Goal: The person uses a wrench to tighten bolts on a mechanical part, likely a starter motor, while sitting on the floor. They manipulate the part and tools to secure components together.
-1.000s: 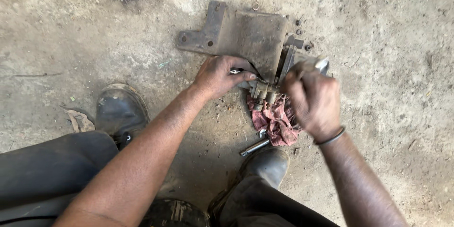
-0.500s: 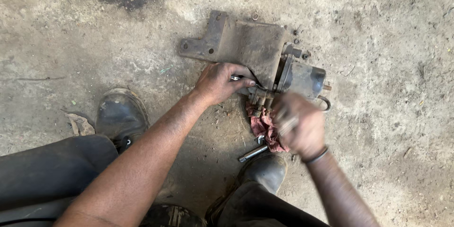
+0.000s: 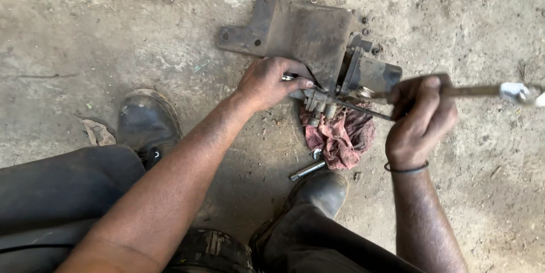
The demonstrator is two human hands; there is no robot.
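since before, right hand (image 3: 421, 115) swings outward, grip shut round a thin metal rod (image 3: 471, 90); left hand (image 3: 271, 82) pinches the greasy valve block (image 3: 319, 101) beside the rusty flat bracket (image 3: 309, 31), above the red rag (image 3: 340, 134).

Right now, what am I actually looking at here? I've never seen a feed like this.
This is one camera worn on a person's head, looking down at their own two bare hands; there is no machine. The person crouches on a dusty concrete floor, boots at the bottom. The left hand presses on a small metal part beside a rusty metal bracket. The right hand grips a long tool handle that points right. Under the part lies a red rag, with a short metal bolt beside it.
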